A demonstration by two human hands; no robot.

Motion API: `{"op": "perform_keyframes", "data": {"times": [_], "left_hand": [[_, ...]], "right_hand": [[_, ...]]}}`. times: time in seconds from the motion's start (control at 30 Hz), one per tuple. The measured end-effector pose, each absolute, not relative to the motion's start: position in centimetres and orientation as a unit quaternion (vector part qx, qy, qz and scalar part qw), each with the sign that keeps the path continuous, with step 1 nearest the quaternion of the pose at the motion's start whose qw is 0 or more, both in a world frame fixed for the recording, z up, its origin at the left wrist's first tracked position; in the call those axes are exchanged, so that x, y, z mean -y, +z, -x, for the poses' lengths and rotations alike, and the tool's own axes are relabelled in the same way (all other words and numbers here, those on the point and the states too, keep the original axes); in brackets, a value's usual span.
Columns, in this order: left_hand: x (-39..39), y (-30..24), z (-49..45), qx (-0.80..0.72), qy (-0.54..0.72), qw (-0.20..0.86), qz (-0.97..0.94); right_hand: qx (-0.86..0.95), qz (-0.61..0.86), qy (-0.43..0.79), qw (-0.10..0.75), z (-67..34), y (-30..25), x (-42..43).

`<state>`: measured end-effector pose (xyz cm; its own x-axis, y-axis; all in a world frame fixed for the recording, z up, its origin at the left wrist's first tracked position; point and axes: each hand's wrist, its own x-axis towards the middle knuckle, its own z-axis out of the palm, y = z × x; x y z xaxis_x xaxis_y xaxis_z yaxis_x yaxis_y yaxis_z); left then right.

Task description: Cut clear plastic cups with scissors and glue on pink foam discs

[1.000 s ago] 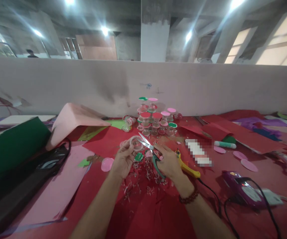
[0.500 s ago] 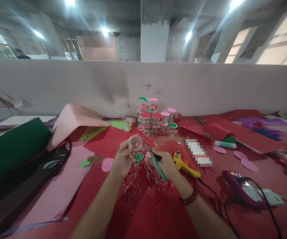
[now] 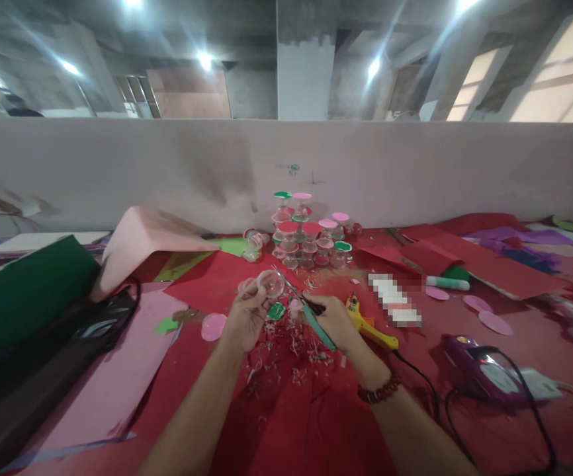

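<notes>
My left hand point(image 3: 247, 316) pinches a clear, round plastic piece point(image 3: 270, 284), which looks like a cut bottle end, by its near edge. Closed around the green handles of a pair of scissors point(image 3: 316, 324) is my right hand point(image 3: 330, 320), with a beaded bracelet at the wrist. The blades point up and left, right beside the rim of the clear piece; whether they touch it I cannot tell. Below the hands lie a green-topped piece point(image 3: 276, 311), a pink one point(image 3: 296, 306) and many thin trimmings point(image 3: 301, 350). To the left lies a pink disc point(image 3: 214, 326).
Stacked clear pieces with coloured tops point(image 3: 299, 231) stand against the grey partition point(image 3: 192, 158). A yellow glue gun point(image 3: 373, 332) with a black cord lies right of my right hand, near a purple power strip point(image 3: 485, 373). A black bag point(image 3: 68, 363) lies left on pink sheets point(image 3: 112, 390).
The view has shifted slightly. My hands keep nearly the same pose, the scissors still at the rim of the clear piece. A small scrap now shows beside my right wrist.
</notes>
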<state>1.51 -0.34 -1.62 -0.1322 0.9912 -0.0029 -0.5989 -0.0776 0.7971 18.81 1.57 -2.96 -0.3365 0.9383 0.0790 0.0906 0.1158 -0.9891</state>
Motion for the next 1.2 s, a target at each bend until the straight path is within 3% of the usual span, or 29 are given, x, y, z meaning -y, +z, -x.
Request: {"op": "perform_keyframes", "data": {"times": [0.27,0.67,0.9,1.07,1.2], "left_hand": [[0.5,-2.4,-2.5,-0.369,0.691,0.479,-0.396],[1.4,-1.6,-2.6,-0.333,0.685,0.490,-0.425],[1.6,-1.2,-2.9,-0.316,0.688,0.515,-0.403],[0.9,-1.2,-2.1,-0.312,0.733,0.495,-0.347],[0.8,-1.2,-1.7,-0.345,0.766,0.435,-0.324]], "right_hand": [[0.370,0.290,0.820,0.325,-18.6,-2.9,-1.1],[0.380,0.299,0.801,0.353,-18.7,-2.7,-1.2],[0.479,0.370,0.659,0.447,-19.0,-2.9,-1.8],[0.700,0.476,0.310,0.433,-19.2,-2.8,-1.5],[0.744,0.503,0.178,0.402,-19.3,-3.0,-1.6]]}}
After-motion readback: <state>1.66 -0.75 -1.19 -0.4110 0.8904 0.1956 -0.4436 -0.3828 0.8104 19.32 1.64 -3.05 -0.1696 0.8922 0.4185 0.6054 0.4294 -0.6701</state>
